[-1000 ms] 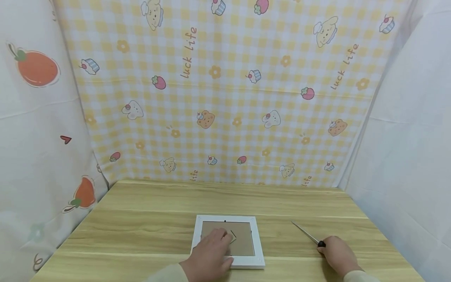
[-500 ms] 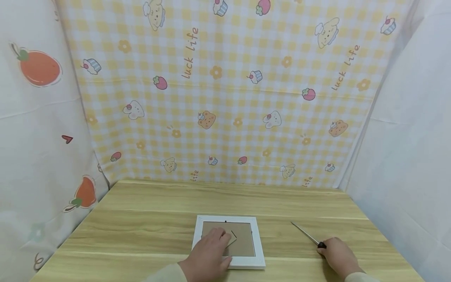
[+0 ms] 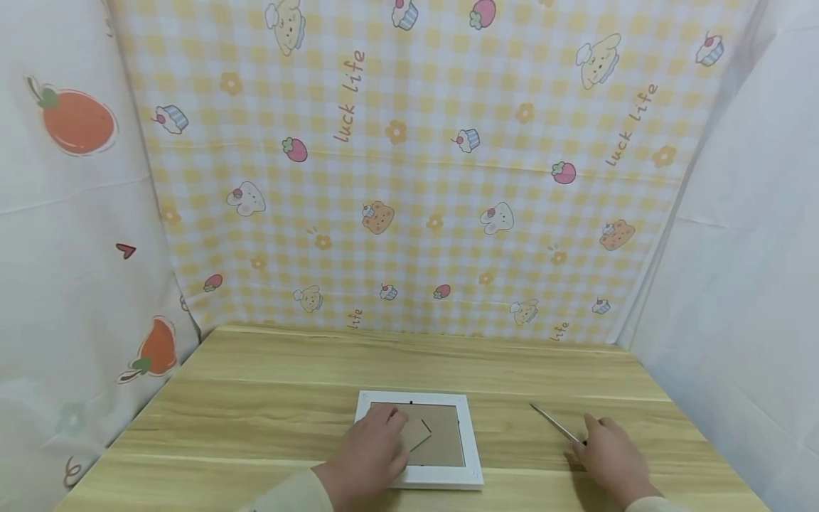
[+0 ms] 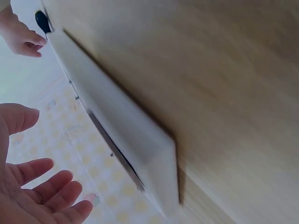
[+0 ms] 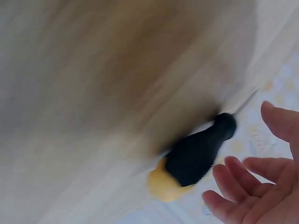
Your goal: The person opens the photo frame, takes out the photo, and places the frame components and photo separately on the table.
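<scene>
A white picture frame [image 3: 441, 476] lies face down on the table, its brown backing board [image 3: 441, 434] showing a cut stand flap. Over its left side hovers my left hand [image 3: 371, 455]; in the left wrist view its fingers [image 4: 60, 184] are spread and relaxed, apart from the frame. To the right lies a screwdriver [image 5: 194, 156] with a black handle, a yellow end and a thin metal shaft. My right hand [image 3: 611, 459] is just above that handle, covering most of it in the head view. The right wrist view shows the fingers loose, with a gap to the handle.
The wood-grain table [image 3: 288, 398] reaches back to a yellow checked cloth [image 3: 397, 178]. White cloth hangs [image 3: 70, 284] on the left, and another white sheet [image 3: 748, 249] closes off the right.
My left hand has lifted off the backing board and drawn slightly left. My right hand has let go of the screwdriver handle and risen from it. Frame and screwdriver stay in place.
</scene>
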{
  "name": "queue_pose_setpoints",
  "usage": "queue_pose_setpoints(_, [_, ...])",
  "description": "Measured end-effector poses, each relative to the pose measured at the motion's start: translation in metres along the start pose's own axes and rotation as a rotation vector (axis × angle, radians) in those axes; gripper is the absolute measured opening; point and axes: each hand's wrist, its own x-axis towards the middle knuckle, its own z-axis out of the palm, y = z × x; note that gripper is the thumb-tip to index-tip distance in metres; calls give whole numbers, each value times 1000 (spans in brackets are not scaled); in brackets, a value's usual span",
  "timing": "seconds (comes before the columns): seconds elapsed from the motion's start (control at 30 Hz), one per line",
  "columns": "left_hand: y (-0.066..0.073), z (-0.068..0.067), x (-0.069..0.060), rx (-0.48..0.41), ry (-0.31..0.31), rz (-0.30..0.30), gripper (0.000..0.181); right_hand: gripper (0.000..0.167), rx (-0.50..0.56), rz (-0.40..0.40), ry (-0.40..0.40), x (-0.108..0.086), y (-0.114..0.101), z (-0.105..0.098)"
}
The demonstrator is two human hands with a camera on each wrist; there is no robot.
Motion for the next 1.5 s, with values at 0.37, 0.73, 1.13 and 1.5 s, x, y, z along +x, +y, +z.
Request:
queue_pose_setpoints(0.37, [-47, 0, -7, -11, -11, -226, 37, 60, 79, -73, 103, -3, -59, -7])
queue_pose_setpoints(0.73, [-59, -25, -4, -153, -95, -413, 34, 47, 163, -94, 70, -4, -97, -3])
queue_pose_setpoints(1.13, [-69, -22, 1, -311, -175, -527, 28, 37, 283, -164, -34, -2, -127, 7])
queue_pose_setpoints(1.5, [-66, -11, 0, -350, -209, -578, 20, 19, 221, -160, -100, -7, -149, 19])
